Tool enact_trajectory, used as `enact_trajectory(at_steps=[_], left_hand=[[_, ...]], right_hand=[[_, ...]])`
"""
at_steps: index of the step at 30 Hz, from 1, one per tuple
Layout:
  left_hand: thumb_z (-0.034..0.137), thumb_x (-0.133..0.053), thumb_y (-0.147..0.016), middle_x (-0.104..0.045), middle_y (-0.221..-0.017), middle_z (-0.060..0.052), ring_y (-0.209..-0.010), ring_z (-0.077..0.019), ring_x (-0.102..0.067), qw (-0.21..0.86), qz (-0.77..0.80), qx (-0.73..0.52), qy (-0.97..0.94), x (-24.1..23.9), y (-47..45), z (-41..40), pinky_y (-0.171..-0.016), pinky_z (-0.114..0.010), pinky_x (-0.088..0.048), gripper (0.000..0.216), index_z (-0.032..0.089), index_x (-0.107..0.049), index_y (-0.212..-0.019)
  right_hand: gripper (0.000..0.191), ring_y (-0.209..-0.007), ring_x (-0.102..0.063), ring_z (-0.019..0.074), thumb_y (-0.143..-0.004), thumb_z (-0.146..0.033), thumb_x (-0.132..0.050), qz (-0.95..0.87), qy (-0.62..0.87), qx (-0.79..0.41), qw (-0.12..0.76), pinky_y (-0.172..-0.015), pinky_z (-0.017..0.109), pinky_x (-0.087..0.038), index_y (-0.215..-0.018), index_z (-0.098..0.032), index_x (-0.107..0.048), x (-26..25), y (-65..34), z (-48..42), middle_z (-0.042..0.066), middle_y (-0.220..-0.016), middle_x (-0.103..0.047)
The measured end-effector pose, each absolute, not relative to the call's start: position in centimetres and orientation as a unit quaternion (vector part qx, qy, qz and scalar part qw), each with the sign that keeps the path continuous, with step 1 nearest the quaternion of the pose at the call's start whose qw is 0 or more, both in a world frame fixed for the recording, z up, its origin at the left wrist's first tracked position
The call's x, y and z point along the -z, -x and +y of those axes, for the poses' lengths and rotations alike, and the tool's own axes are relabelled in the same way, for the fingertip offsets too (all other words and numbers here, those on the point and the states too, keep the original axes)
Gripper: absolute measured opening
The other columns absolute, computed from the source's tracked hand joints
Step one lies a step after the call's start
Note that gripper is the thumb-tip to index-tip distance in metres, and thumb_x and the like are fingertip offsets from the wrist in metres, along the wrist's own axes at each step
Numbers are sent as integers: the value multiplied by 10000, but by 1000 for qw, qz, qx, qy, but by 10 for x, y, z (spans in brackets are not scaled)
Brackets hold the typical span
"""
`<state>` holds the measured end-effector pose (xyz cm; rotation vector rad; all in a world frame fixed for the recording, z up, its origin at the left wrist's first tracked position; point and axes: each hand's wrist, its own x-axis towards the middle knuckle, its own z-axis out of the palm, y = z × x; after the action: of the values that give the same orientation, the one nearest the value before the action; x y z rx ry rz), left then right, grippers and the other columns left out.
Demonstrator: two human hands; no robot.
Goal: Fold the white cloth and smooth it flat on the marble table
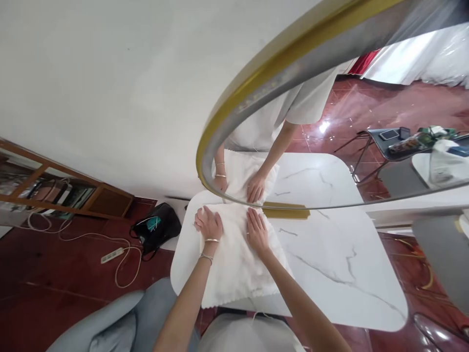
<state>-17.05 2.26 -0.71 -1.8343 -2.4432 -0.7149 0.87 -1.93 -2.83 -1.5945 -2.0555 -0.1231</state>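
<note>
A white cloth [234,264] lies spread on the white marble table [337,264], its near edge hanging toward me. My left hand [208,224] rests flat on the cloth's far left corner, fingers stretched out. My right hand [257,230] lies flat on the cloth near its far edge, fingers together and extended. Both palms press down on the fabric; neither grips anything. Bracelets sit on my left wrist.
A large round gold-framed mirror [278,68] stands at the table's far edge and reflects my hands and the room. A black bag [156,230] and a power strip [112,254] with cables lie on the red floor at left. A grey chair [110,322] is near me.
</note>
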Motion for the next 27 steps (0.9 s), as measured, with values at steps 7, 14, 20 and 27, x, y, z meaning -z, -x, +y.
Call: enact_trajectory(at_steps=[7,14,20,27], left_hand=[[435,-400,-934,-354,-1502,-189,-1408,-282,-290,-32,-606,190,772,12,180,8,-1108,-437,-266,665,81,-261,-1480],[475,-398,-928,-356,-1505,-173,-1423,-288,-269,-41,-589,166,789,13,200,54,-1157,-473,-166,669,88,-300,-1465],[491,-445,-907,-422,-1465,-167,-1407,-299,-297,-73,-560,143,813,12,207,102,-1174,-505,-101,648,124,-374,-1436],[469,-444,-927,-337,-1529,-91,-1421,-305,-268,-65,-582,131,800,8,233,107,-1157,-532,-140,503,288,-460,-1397]], right_hand=[[618,-1424,-236,286,-938,-180,-353,-722,646,59,242,-1107,482,-324,-1502,-25,-153,18,35,-9,215,-1473,-370],[514,-1368,-314,317,-951,-267,-360,-697,685,4,211,-1101,527,-264,-1426,-76,-390,17,49,20,175,-1432,-446],[478,-1220,-466,372,-971,-352,-285,-636,745,-78,188,-1025,594,-267,-1307,-147,-556,28,62,68,187,-1208,-623],[558,-1334,-348,330,-976,-468,-305,-705,683,-102,162,-1092,510,-233,-1432,-162,-408,22,80,94,146,-1408,-477]])
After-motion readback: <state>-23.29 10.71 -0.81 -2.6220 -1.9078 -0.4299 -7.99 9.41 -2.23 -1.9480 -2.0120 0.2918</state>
